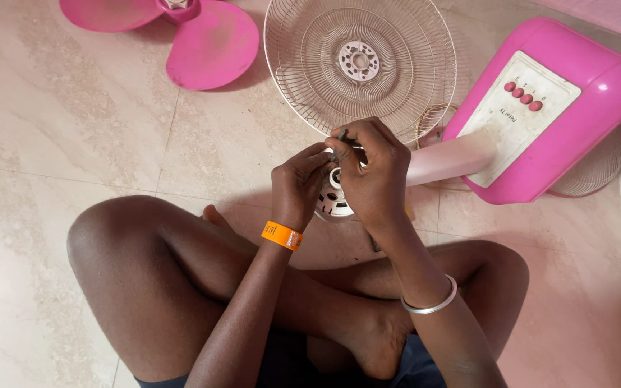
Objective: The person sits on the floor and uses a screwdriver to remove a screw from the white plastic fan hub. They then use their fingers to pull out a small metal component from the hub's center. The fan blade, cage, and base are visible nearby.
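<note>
Both hands (339,179) on fan motor (333,202).

On the floor (73,136) there is one pink fan blade piece (195,36) near the top edge, with two blades in view. There are two wire grilles: one grille (359,65) at the top middle, and a second grille (598,169) at the right edge, partly under the one pink fan base (576,122). The base carries four round pink buttons (522,96). One white motor housing (333,201) shows between two hands, the left hand (297,185) and the right hand (374,169). There is one orange wristband (282,235) and one silver bangle (431,300).
</note>
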